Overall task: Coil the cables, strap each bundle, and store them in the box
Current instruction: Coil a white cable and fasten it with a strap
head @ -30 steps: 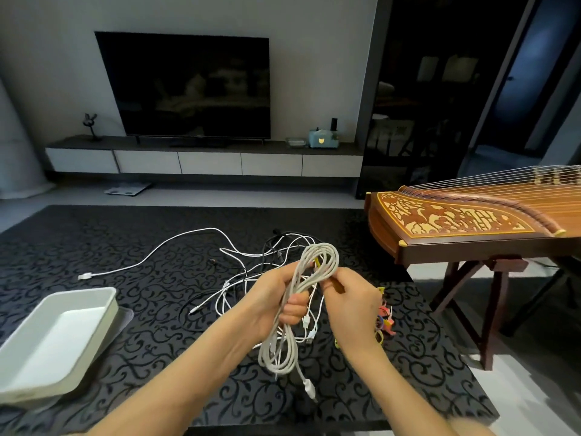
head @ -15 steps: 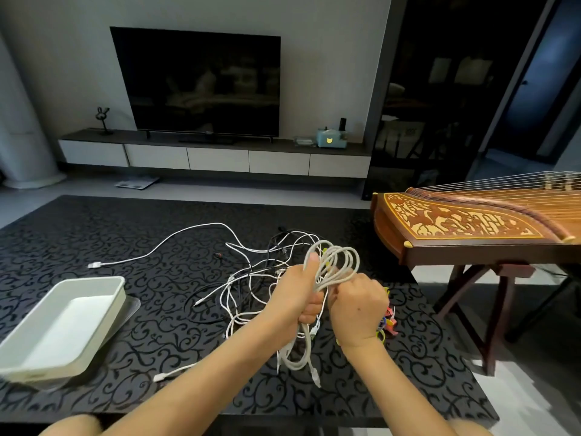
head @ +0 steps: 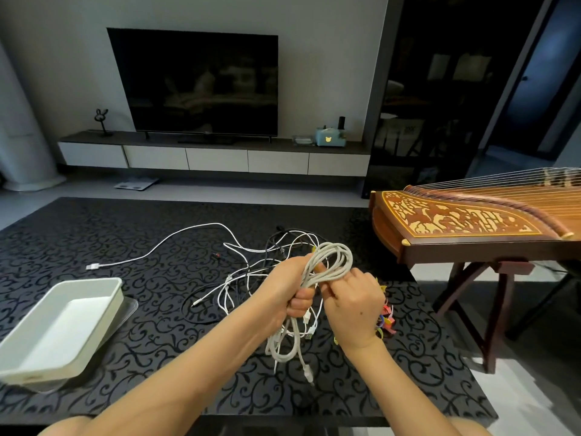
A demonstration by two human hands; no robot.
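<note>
Above the middle of the table (head: 125,234), toward its near edge, a coiled white cable (head: 338,258) is held clear of the surface. The left hand (head: 290,292) is clenched round the coil's waist; loops stand above the fist and hang below it, with one plug dangling lowest. The right hand (head: 353,309) is set against the same waist from the right, fingers curled onto the strands and index finger raised against the upper loop. A tangle of loose cables (head: 248,278) is spread behind the hands; one white lead (head: 94,266) is run out toward the left edge. Coloured straps (head: 387,316) are seen just beside the right wrist. A white box (head: 59,328) is set open-topped at the near left corner.
</note>
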